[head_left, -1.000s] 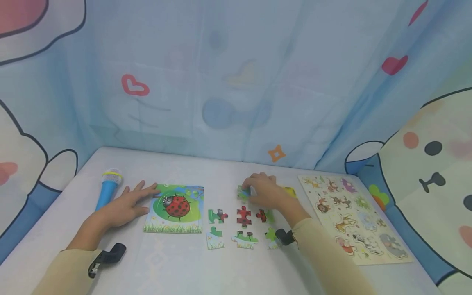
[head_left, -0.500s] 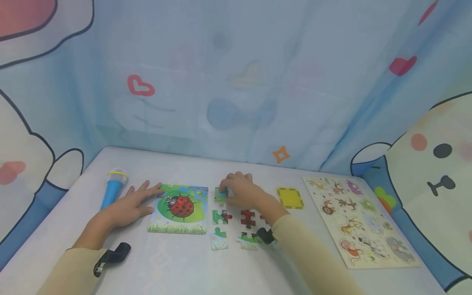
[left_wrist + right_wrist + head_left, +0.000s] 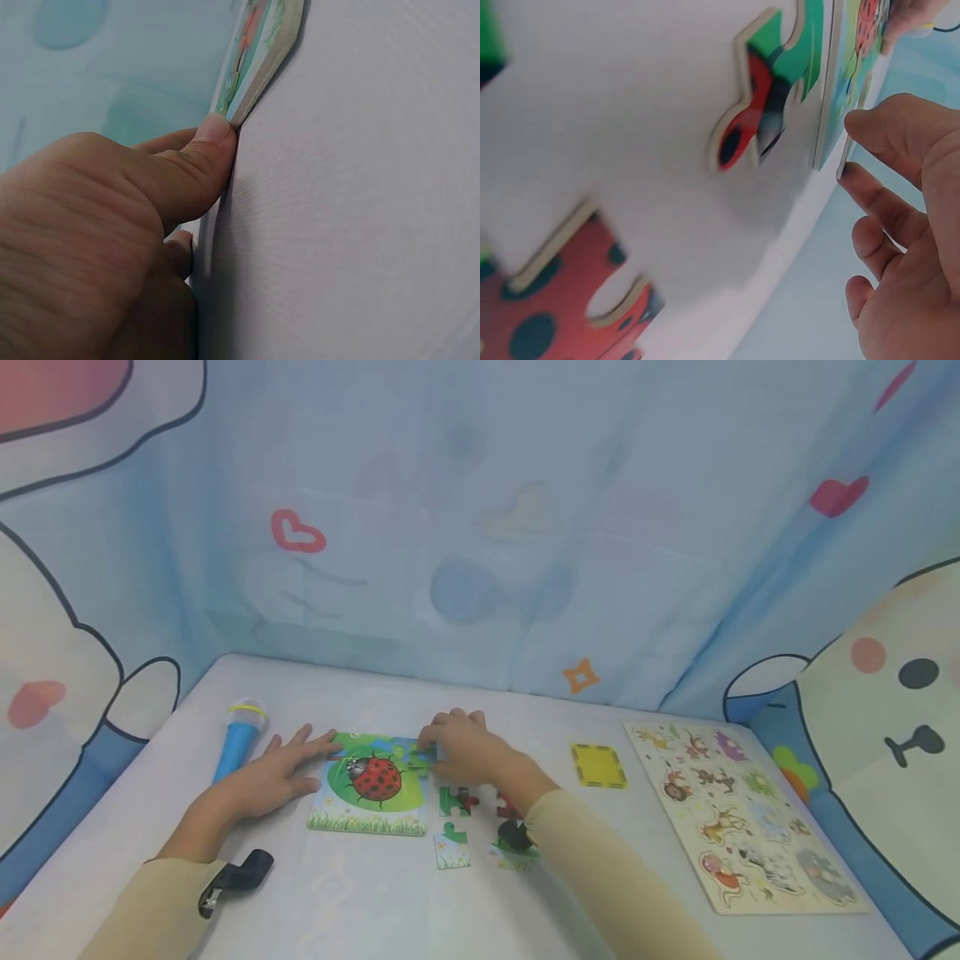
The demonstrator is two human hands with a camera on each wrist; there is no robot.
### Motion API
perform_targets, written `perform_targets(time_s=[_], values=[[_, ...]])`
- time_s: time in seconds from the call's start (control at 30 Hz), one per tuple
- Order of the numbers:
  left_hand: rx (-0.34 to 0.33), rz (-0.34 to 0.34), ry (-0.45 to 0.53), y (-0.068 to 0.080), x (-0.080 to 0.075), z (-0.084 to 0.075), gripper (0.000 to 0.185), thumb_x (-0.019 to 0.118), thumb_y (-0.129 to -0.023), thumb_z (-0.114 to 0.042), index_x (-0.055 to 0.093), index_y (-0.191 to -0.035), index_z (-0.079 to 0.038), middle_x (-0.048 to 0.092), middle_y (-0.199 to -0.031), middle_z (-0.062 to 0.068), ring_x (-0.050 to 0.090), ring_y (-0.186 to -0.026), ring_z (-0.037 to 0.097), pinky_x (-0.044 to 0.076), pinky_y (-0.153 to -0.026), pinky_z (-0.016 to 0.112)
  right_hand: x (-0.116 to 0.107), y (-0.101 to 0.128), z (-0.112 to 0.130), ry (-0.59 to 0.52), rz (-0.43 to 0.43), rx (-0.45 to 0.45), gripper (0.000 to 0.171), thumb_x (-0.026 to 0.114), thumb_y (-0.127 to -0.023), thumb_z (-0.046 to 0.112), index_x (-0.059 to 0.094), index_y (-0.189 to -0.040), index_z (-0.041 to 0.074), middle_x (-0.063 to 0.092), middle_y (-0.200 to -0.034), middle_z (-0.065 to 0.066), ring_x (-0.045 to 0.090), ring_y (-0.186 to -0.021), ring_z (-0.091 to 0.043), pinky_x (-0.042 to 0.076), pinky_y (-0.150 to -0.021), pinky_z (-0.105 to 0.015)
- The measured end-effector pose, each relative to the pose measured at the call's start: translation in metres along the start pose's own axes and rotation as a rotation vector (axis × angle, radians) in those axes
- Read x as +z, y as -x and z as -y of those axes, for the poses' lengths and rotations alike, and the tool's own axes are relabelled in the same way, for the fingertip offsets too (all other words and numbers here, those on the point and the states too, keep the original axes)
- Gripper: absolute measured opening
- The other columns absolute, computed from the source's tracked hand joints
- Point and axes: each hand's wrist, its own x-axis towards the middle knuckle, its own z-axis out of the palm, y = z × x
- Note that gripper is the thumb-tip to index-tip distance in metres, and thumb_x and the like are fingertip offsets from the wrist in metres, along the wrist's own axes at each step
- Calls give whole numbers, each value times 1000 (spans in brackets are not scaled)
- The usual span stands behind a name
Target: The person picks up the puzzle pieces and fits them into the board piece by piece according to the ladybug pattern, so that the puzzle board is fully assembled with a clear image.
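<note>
My right hand [image 3: 472, 750] pinches a green and blue jigsaw piece [image 3: 422, 760] between thumb and fingers, at the upper right corner of the ladybug puzzle board [image 3: 367, 822]. In the right wrist view the held piece [image 3: 844, 159] shows edge-on as a thin strip. My left hand [image 3: 273, 781] lies with spread fingers at the board's upper left, fingertips over its edge. Loose jigsaw pieces lie right of the board: a ladybug-head piece [image 3: 453, 802], a grass corner piece [image 3: 452, 852], and a red spotted piece [image 3: 547, 307]. My right wrist and sleeve hide others.
A blue toy microphone [image 3: 238, 743] lies left of my left hand. To the right are a yellow square frame [image 3: 598, 766] and a wooden animal puzzle board [image 3: 738, 827]. A patterned blue curtain [image 3: 420, 527] hangs behind the white table [image 3: 337, 910].
My right hand has carried the green and blue piece leftward to the ladybug board's corner, uncovering the yellow square. My left hand stays at the board. The head view has shifted slightly.
</note>
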Motion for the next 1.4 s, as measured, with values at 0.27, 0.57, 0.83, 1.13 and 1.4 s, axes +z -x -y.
perform_targets(time_s=[0.27, 0.57, 0.83, 1.13, 1.4], values=[[-5, 5, -2, -3, 2, 0, 52, 61, -94, -10, 47, -145, -11, 27, -158, 13, 3, -146, 42, -5, -114, 62, 1, -11, 9, -3, 27, 3, 32, 69, -86, 18, 70, -117, 26, 60, -116, 6, 44, -100, -16, 31, -88, -43], [7, 6, -3, -5, 2, -1, 51, 61, -94, -10, 48, -144, -12, 28, -158, 14, 3, -146, 43, -5, -113, 62, 6, -14, 11, 6, 34, 15, 31, 69, -87, 21, 71, -117, 28, 59, -117, 5, 45, -102, -17, 33, -84, -40], [-2, 7, -7, -5, 3, -1, 52, 61, -93, -9, 48, -144, -10, 27, -157, 15, 3, -146, 43, -5, -113, 63, 11, -5, 4, -5, 64, 13, 40, 65, -89, 25, 65, -128, 31, 55, -129, 3, 44, -109, -19, 33, -84, -40], [-1, 10, -6, -4, 2, -1, 52, 61, -94, -9, 47, -144, -10, 27, -157, 15, 3, -146, 43, -5, -113, 63, 10, 29, -14, -44, 41, 52, 45, 67, -85, 24, 63, -130, 28, 56, -128, 4, 47, -112, -19, 34, -84, -41], [-4, 4, -1, -1, -1, -1, 53, 61, -93, -9, 47, -144, -10, 27, -158, 15, 3, -145, 44, -5, -113, 63, 12, 52, -16, -87, 69, 33, 41, 75, -82, 27, 66, -122, 27, 57, -107, 12, 47, -97, -11, 32, -82, -38]])
